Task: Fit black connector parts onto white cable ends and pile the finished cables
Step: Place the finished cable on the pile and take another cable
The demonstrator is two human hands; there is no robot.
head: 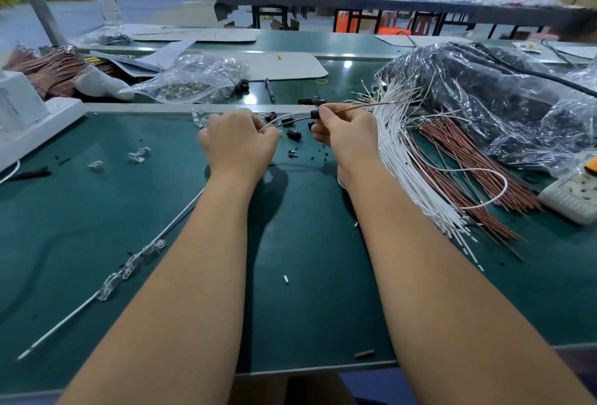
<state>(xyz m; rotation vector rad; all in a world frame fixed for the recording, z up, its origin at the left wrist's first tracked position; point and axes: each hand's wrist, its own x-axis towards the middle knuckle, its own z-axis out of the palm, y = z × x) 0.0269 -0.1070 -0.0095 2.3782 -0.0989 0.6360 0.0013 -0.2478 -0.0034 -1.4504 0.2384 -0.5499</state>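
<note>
One black connector part (314,113) sat pinched between my right hand's (344,133) thumb and fingers, just above the middle of the frame, with a thin brown wire (355,108) running from it toward the right. My left hand (237,139) was curled around the other end of a wire (284,121) that bridged the gap between my two hands. Loose black connector parts (293,133) lay on the green mat (97,210) between and just beyond my hands. To the right of my right hand, a pile of white cables (407,162) fanned toward the lower right, with brown wires (468,178) lying beside it. A crumpled plastic bag (500,97) filled the upper right. A white rod (80,304) strung with clear clips crossed the lower left, and a clear bag of small parts (190,84) rested above my left hand.
</note>
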